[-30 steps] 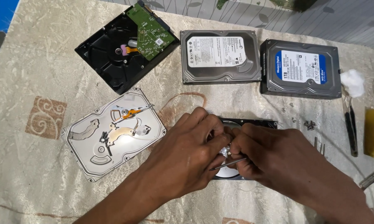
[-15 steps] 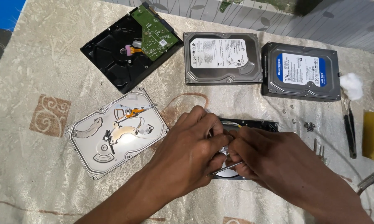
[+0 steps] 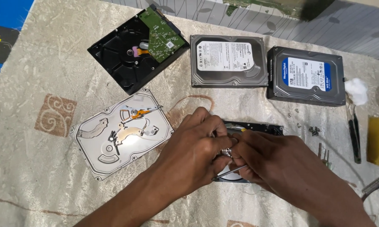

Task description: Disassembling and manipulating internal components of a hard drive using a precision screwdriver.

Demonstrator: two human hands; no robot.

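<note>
While view has drifted slightly since a second ago, both hands remain clasped over same spot — work unchanged. Opened silver drive (image 3: 122, 134) lies left. Left hand (image 3: 198, 147) and right hand (image 3: 277, 164) pinch thin metal tool (image 3: 233, 170) over black drive (image 3: 256, 127) at centre — grip detail hidden, drive mostly covered.

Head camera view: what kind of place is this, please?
Probably a home table used as an informal electronics repair spot. Both hands, left hand and right hand, work on an open hard drive. A patterned tablecloth, loose screws and tweezers lie around.
</note>
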